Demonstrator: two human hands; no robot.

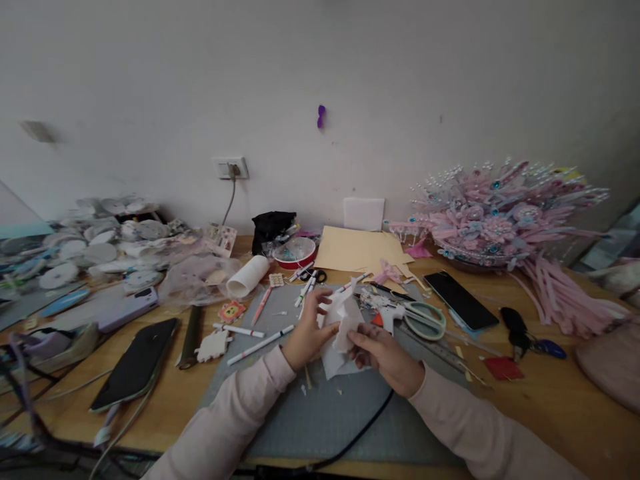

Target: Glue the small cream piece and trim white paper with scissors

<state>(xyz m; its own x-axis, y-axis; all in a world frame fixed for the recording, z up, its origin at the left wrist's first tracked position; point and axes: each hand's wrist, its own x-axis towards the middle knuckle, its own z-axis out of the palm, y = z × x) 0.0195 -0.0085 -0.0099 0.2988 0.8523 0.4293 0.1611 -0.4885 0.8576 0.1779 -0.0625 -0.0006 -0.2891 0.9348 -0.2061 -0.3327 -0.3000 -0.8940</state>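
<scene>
White crumpled paper (344, 327) sits above the grey cutting mat (295, 427), pinched between the right hand's (373, 343) thumb and fingers; the left hand (314, 327) has fingers parted, thumb at its edge. Shaping seems underway, calling next for a light two-handed grip.

White paper (344, 333) partly covered by left grip (311, 330) and right grip (385, 350); some right fingers run behind it, out of sight. Left sleeve (235, 413) and right sleeve (480, 420) cut by bottom edge. Black cord (367, 425): upper end hidden under right wrist. Pink item (610, 360) cropped at right edge, can't identify. White pile (95, 247) blurry, pieces overlap. Card (220, 240) print too small.
</scene>
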